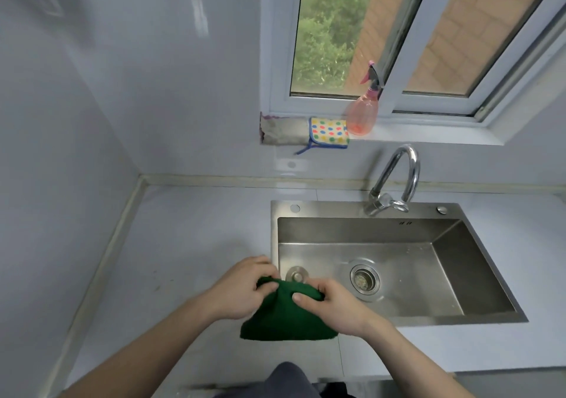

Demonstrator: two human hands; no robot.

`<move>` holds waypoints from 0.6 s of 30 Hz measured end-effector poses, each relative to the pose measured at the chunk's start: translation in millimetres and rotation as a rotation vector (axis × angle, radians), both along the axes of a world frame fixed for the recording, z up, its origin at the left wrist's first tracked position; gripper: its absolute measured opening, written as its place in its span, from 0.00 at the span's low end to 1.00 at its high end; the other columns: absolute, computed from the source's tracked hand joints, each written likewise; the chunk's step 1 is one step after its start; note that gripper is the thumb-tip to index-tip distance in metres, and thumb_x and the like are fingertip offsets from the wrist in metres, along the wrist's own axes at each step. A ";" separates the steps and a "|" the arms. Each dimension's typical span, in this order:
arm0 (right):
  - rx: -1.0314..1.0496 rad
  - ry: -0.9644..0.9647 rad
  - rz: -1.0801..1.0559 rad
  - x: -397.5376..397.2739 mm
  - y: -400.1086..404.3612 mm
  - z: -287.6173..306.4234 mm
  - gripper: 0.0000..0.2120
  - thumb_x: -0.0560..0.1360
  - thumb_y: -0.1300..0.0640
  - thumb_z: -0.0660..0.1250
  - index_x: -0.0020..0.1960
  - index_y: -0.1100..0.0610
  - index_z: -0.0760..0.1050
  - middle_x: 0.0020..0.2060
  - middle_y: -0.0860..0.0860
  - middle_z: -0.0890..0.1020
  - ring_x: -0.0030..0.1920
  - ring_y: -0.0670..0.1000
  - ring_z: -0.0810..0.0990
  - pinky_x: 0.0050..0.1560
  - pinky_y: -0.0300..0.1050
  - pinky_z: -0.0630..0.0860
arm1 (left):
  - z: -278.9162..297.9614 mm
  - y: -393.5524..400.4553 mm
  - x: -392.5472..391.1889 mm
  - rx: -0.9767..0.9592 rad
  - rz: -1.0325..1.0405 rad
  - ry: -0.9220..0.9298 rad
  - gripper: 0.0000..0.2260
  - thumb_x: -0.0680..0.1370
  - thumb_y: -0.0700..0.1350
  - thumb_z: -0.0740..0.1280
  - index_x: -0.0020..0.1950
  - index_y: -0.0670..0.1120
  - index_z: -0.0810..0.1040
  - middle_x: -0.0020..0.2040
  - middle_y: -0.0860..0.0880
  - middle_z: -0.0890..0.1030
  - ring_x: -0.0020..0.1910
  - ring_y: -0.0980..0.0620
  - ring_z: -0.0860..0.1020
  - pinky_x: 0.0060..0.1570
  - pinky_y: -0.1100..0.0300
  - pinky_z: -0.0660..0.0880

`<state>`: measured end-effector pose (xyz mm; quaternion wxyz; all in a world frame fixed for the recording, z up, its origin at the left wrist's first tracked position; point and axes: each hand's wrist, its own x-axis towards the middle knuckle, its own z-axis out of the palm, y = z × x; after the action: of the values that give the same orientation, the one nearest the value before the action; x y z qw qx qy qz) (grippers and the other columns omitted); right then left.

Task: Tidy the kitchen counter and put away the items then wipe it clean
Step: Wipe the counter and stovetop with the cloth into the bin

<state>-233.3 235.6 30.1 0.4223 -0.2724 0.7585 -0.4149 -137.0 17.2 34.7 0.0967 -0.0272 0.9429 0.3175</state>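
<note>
Lower centre: left hand (pixel 242 290) grips the left top edge of a green cloth (pixel 284 318), fingers curled; right hand (pixel 333 305) pinches its right edge. Cloth hangs over the sink (pixel 477 315) corner. Upper right: spray bottle (pixel 363 113) on sill.

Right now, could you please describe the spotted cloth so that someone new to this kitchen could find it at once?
Look at the window above the sink. On its sill, left of the pink spray bottle, lies the spotted cloth. It is folded, white with coloured dots and a blue edge, unlike the plain green cloth held over the counter.
</note>
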 end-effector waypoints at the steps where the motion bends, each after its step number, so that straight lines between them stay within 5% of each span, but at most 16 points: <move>1: -0.007 -0.020 -0.011 1.7 3.2 2.8 0.15 0.77 0.43 0.71 0.40 0.52 0.74 0.32 0.44 0.74 0.33 0.46 0.73 0.37 0.44 0.68 | 0.3 2.3 -2.0 0.019 -0.005 -0.003 0.13 0.83 0.49 0.63 0.40 0.61 0.70 0.42 0.61 0.73 0.45 0.64 0.71 0.46 0.67 0.67; 7: 0.050 -0.031 -0.082 6.3 31.3 17.9 0.09 0.76 0.53 0.75 0.46 0.48 0.74 0.32 0.39 0.81 0.34 0.40 0.80 0.36 0.35 0.74 | -2.2 19.8 -21.2 0.123 -0.038 -0.063 0.10 0.83 0.54 0.62 0.45 0.51 0.76 0.41 0.53 0.79 0.41 0.55 0.77 0.45 0.56 0.75; 11: 0.064 -0.012 -0.157 10.2 69.2 19.0 0.07 0.77 0.50 0.72 0.54 0.49 0.79 0.44 0.48 0.85 0.46 0.50 0.86 0.46 0.49 0.81 | -0.8 43.7 -35.4 0.209 -0.069 -0.051 0.13 0.83 0.55 0.64 0.39 0.56 0.76 0.38 0.58 0.78 0.37 0.57 0.75 0.37 0.66 0.69; 13: 0.070 0.011 -0.187 13.9 89.7 20.0 0.08 0.78 0.49 0.71 0.51 0.54 0.81 0.43 0.54 0.85 0.45 0.54 0.85 0.48 0.56 0.80 | -5.2 61.5 -41.8 0.270 -0.075 -0.068 0.13 0.83 0.55 0.63 0.38 0.61 0.76 0.40 0.60 0.76 0.39 0.59 0.75 0.41 0.66 0.70; 18: 0.121 0.136 -0.269 17.7 145.6 24.4 0.15 0.78 0.48 0.69 0.41 0.58 0.75 0.30 0.44 0.71 0.33 0.44 0.69 0.38 0.45 0.66 | -15.6 111.3 -55.8 0.271 -0.116 -0.065 0.04 0.83 0.48 0.64 0.51 0.56 0.78 0.53 0.58 0.77 0.52 0.56 0.76 0.58 0.55 0.74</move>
<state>-215.6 381.2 54.5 0.3261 -0.1701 0.8386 -0.4019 -192.9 128.5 19.1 0.1479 0.0303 0.8879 0.4346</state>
